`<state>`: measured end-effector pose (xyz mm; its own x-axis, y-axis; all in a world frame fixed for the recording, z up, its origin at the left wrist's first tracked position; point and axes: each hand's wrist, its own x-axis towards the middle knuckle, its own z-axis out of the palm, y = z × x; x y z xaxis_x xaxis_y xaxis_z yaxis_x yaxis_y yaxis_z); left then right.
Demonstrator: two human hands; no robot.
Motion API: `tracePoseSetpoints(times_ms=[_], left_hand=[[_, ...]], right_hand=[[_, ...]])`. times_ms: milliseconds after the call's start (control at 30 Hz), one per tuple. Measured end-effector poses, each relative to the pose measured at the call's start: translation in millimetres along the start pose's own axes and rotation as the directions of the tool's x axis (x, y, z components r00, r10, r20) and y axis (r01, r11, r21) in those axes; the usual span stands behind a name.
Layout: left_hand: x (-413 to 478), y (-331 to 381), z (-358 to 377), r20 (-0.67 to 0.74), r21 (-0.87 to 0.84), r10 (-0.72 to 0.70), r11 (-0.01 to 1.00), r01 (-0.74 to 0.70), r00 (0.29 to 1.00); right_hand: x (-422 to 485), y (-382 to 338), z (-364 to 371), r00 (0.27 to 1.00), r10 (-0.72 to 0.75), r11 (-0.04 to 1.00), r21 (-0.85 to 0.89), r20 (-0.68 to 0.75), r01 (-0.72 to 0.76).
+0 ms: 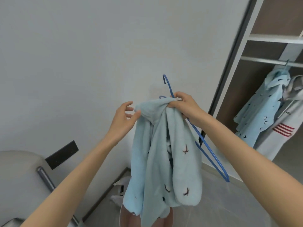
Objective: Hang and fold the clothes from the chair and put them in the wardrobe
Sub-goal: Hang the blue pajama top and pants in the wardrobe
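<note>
A light blue fleece garment (164, 153) with small dark bird prints hangs bunched in front of me. My right hand (183, 104) grips its top together with a blue wire hanger (211, 154), whose hook points up and whose lower end juts out to the right. My left hand (124, 115) is just left of the garment with relaxed fingers, its thumb touching the cloth's edge. The open wardrobe (265, 38) stands at the right. A grey chair (21, 176) is at the lower left.
On the wardrobe rail (262, 60) hang a light blue bird-print shirt (260, 108) and a white garment with red stripes (283, 128). A black wall plate (62, 154) is on the white wall. Some white cloth (119, 187) lies on the floor below.
</note>
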<state>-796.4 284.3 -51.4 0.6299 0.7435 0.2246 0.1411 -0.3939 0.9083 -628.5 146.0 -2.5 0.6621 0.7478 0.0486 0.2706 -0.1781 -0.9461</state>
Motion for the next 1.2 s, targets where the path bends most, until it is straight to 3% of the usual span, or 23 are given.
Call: tracePoseSetpoints(times_ms=[100,167,267,333,433,533,667,967,1067,1200], left_hand=[[-17,6,18,-0.023,0.012,0.175,0.985,-0.175,0.984],[-31,10,33,0.133,0.003,0.231,0.972,-0.234,0.964],[-51,15,61,0.452,0.164,0.203,0.938,-0.304,0.869],[-59,16,82,0.533,0.257,0.179,0.897,-0.360,0.827],[-60,14,110,0.467,0.313,0.212,0.868,-0.385,0.858],[-55,15,123,0.386,0.258,0.239,0.899,-0.353,0.891],[-59,32,129,0.401,0.163,0.182,0.950,-0.265,0.898],[-66,102,154,0.273,-0.023,0.291,0.955,-0.296,0.917],[-69,118,172,0.288,0.002,0.318,0.943,-0.332,0.903],[-73,115,205,0.287,0.001,0.231,0.970,-0.242,0.929]], right_hand=[[4,-3,-16,0.999,0.031,1.000,-0.006,-0.027,-0.031],[4,-5,-26,0.998,0.041,0.999,0.000,-0.042,-0.041],[2,-8,-42,0.997,0.065,0.995,0.081,-0.053,-0.060],[-1,-12,-54,0.995,0.085,0.988,0.131,-0.047,-0.078],[-8,-13,-77,0.996,0.090,0.986,0.147,-0.028,-0.085],[-17,-8,-99,0.997,0.081,0.987,0.136,-0.007,-0.079],[-28,6,-123,0.997,0.079,0.992,0.095,0.007,-0.080],[-60,54,-151,0.981,0.167,0.956,-0.258,0.100,-0.136],[-76,71,-169,0.968,0.224,0.957,-0.215,0.116,-0.195],[-98,82,-198,0.981,0.193,0.981,-0.041,0.035,-0.191]])
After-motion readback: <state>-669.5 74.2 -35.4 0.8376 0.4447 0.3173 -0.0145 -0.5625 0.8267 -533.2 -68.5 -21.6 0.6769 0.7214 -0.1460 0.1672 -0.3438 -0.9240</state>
